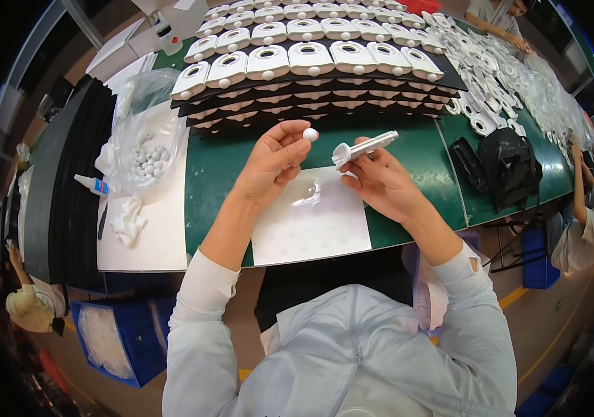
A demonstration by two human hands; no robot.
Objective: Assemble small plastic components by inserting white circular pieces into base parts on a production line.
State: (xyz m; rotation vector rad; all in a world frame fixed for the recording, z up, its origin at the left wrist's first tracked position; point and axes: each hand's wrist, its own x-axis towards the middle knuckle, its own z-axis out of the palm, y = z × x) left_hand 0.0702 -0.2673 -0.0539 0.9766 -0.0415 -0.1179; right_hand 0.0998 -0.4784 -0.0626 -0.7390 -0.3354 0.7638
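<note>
Between the thumb and fingers of my left hand (274, 163) is a small white ball (311, 134), pinched at the fingertips. My right hand (385, 182) grips a white plastic part (364, 149), turned edge-on, with a cupped notch at its left end facing the ball. Ball and part are a short way apart. Both hands are raised over a white sheet (311, 229) at the front of the green table. Beyond them, rows of white plastic housings (309, 58), each with a round hole and a ball at its near end, lie on stacked black boards (311, 104).
At left are a bag of white balls (150, 160), a glue bottle (92, 184), a crumpled tissue (127, 221) and a stack of black boards (75, 174). Loose white parts (484, 90) and a black bag (509, 170) lie at right. Other people work around the table.
</note>
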